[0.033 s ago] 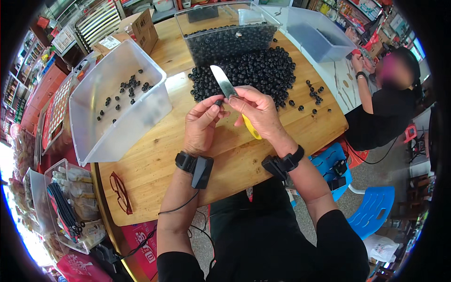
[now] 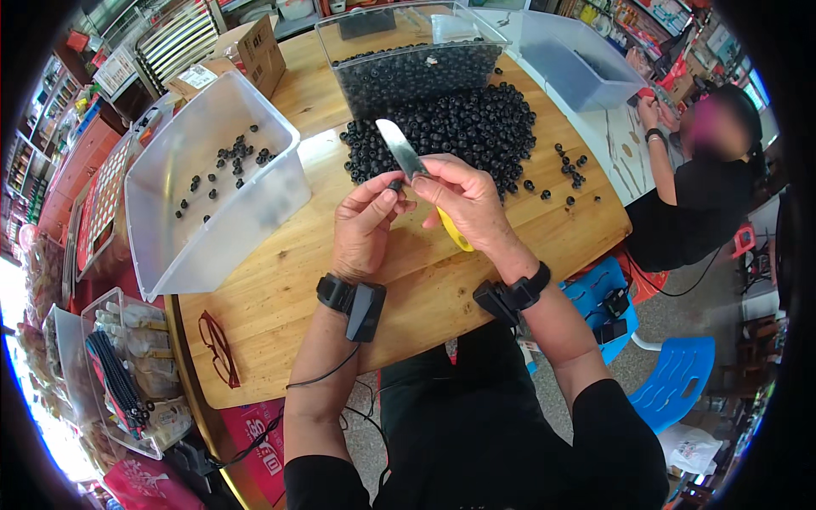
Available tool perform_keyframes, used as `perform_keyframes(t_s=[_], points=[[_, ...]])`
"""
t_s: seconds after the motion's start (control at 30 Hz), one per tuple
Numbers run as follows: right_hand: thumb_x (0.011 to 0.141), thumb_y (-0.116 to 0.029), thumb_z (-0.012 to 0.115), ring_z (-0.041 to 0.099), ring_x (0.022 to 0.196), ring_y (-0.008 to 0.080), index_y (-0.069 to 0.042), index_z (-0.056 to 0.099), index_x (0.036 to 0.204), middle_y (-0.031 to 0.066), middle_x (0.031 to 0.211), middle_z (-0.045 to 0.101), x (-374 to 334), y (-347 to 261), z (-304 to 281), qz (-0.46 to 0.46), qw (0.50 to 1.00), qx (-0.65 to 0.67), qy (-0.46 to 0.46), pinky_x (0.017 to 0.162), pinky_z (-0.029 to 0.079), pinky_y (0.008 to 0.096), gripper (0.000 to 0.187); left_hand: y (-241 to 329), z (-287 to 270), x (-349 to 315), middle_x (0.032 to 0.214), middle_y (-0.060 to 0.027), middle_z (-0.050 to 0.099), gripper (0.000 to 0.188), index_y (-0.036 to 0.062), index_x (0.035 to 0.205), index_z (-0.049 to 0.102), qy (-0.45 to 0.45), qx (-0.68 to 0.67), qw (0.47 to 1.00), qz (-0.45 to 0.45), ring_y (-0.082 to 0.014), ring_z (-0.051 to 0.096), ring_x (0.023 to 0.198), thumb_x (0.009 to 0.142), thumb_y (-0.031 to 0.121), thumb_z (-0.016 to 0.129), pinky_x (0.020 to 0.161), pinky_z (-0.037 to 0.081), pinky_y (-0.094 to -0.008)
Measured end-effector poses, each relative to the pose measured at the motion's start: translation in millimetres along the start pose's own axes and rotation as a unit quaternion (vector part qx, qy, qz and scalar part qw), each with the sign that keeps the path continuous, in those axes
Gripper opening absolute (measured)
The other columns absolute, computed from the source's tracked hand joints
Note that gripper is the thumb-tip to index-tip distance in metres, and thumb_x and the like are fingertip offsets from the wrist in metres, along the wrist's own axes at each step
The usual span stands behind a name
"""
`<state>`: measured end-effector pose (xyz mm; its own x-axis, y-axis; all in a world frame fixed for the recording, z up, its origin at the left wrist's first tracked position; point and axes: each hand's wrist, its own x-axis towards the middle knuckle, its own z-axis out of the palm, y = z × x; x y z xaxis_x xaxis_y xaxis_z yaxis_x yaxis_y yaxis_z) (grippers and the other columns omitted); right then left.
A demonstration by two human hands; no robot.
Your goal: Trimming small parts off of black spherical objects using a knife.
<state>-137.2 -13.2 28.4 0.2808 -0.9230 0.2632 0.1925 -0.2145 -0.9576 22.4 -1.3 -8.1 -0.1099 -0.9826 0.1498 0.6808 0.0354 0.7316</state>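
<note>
My left hand [image 2: 364, 225] is closed, with one small black bead [image 2: 395, 184] pinched between thumb and fingertips. My right hand [image 2: 463, 200] is wrapped round a knife [image 2: 399, 146] with a yellow handle [image 2: 456, 231]. Its silver blade points up and to the left, close above the pinched bead; whether the edge touches it I cannot tell. Just beyond both hands a large heap of black beads [image 2: 501, 119] spreads over the wooden table [image 2: 280, 297].
Left of my hands stands a clear plastic bin [image 2: 246, 225] with some beads inside. Behind the heap is another clear bin [image 2: 416, 64], well filled. Loose beads [image 2: 571, 166] lie to the right. Red-framed glasses [image 2: 219, 350] rest near the left edge. A person [image 2: 705, 178] works at a side table.
The knife blade has tipped very slightly to the left. Both hands keep their place and grip.
</note>
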Motion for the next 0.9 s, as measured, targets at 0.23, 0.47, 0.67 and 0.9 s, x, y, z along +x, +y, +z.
perform_keyframes(t_s=[0.23, 0.47, 0.67, 0.9], points=[[0.088, -0.007, 0.060, 0.064, 0.083, 0.0119, -0.001, 0.063, 0.110, 0.0054, 0.108, 0.057, 7.7, 6.7, 0.7, 0.027, 0.998, -0.031, -0.036, 0.056, 0.056, 0.0215, 0.023, -6.7, -11.8, 4.5, 0.094, -0.0070, 0.067, 0.021, -0.0001, 0.106, 0.064, 0.039, 0.040, 0.998, 0.014, -0.0129, 0.060, 0.080, 0.086, 0.000, 0.060, 0.075, 0.051, -0.0272], [0.087, -0.004, 0.059, 0.065, 0.077, 0.0112, -0.002, 0.065, 0.108, 0.0056, 0.093, 0.065, 24.9, 0.5, -5.4, 0.023, 0.994, -0.089, -0.056, 0.055, 0.056, 0.0223, 0.022, -4.2, -12.4, 7.4, 0.093, -0.0059, 0.067, 0.021, 0.0002, 0.107, 0.064, 0.028, 0.060, 0.998, 0.019, -0.0131, 0.061, 0.080, 0.085, 0.001, 0.061, 0.077, 0.050, -0.0270], [0.088, -0.007, 0.060, 0.065, 0.077, 0.0117, 0.000, 0.063, 0.111, 0.0060, 0.095, 0.065, 37.2, 9.1, -11.8, 0.059, 0.994, 0.006, -0.088, 0.060, 0.057, 0.0228, 0.024, -0.7, -4.0, 9.3, 0.094, -0.0068, 0.067, 0.022, -0.0001, 0.108, 0.063, 0.033, -0.006, 0.999, 0.020, -0.0137, 0.061, 0.081, 0.087, 0.001, 0.059, 0.081, 0.051, -0.0297], [0.088, -0.005, 0.060, 0.066, 0.081, 0.0134, 0.000, 0.062, 0.112, 0.0084, 0.102, 0.064, 33.8, 6.2, -4.5, 0.024, 0.994, -0.037, -0.098, 0.060, 0.057, 0.0227, 0.025, -5.1, -15.1, 10.6, 0.095, -0.0076, 0.067, 0.023, -0.0006, 0.109, 0.063, 0.045, 0.028, 0.997, 0.051, -0.0142, 0.061, 0.081, 0.086, -0.001, 0.060, 0.077, 0.050, -0.0272]])
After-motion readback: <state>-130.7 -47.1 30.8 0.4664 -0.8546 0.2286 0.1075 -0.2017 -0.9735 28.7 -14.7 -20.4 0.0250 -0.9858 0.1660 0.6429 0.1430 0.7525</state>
